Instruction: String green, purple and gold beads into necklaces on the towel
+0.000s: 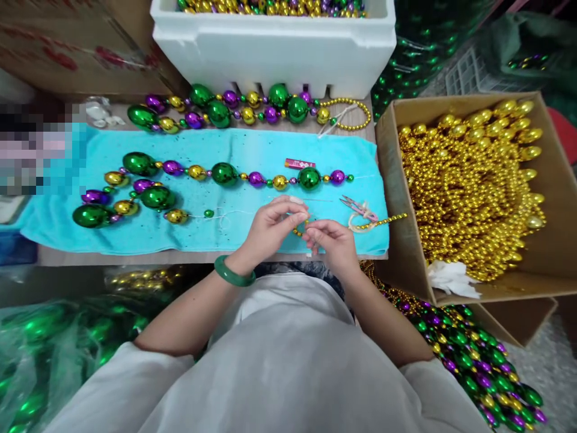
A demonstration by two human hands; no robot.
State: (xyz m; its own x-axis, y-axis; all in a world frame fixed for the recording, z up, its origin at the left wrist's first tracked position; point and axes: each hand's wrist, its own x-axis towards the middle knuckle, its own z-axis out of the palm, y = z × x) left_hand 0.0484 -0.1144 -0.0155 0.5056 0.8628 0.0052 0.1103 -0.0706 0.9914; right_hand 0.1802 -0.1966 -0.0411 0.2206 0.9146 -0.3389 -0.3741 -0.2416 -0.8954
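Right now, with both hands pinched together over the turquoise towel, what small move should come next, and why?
Probably draw the thin white thread taut: the left hand and right hand pinch small gold beads at its end, while the thread lies slack toward the loose green bead.

A short strand of small shiny gold beads (301,228) sits pinched between the fingertips of both hands, just above the near edge of a turquoise towel (135,234). A thin white thread (225,214) runs left from the fingers across the towel to a loose chain of large glossy green, purple and gold metallic beads (135,201), which lies curled flat on the cloth.
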